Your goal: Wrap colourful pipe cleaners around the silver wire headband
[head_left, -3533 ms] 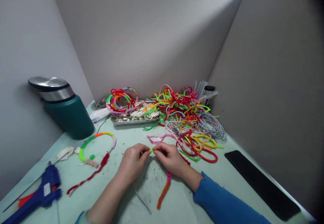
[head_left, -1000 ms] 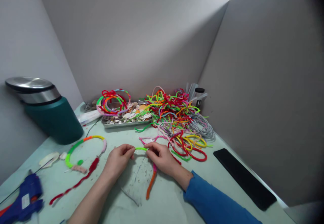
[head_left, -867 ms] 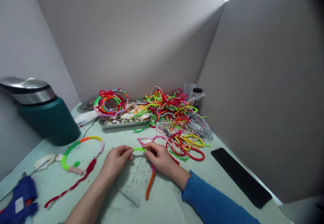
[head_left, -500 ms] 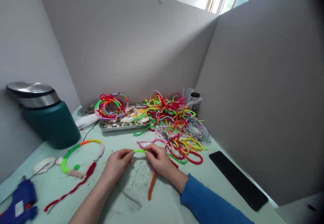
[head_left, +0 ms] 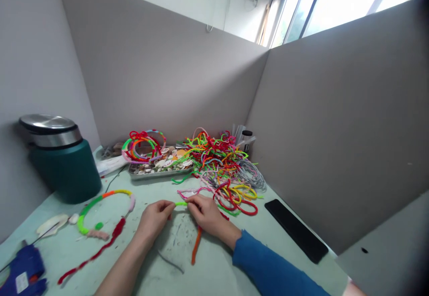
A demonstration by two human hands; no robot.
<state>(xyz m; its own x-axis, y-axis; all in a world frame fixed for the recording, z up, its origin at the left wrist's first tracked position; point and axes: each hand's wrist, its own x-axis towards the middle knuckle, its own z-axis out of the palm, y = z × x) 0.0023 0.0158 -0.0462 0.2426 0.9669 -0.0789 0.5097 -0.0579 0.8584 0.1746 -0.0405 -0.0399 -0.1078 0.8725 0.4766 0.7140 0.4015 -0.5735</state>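
Note:
Between my two hands a short bright green pipe cleaner (head_left: 181, 203) is stretched level above the table. My left hand (head_left: 156, 218) pinches one end, and my right hand (head_left: 204, 213) pinches the other. An orange pipe cleaner (head_left: 196, 247) sticks out below my right hand, and whether it touches the hand I cannot tell. On the table below my left hand lies a thin grey strand (head_left: 170, 264). Left of my hands rests a multicoloured ring (head_left: 87, 209) with a dark red pipe cleaner (head_left: 100, 251) trailing from it.
A heap of coloured pipe cleaners (head_left: 217, 153) stands at the back beside a metal tray (head_left: 161, 175) of shells and buttons. Wrapped rings (head_left: 142, 148) sit on the tray. At left are a teal bottle (head_left: 69, 171) and a blue glue gun (head_left: 28, 267). A black phone-like slab (head_left: 295, 230) lies right.
The camera view has tilted up and turned slightly right. Both hands still pinch the green pipe cleaner, and the visible green length between them is a little shorter.

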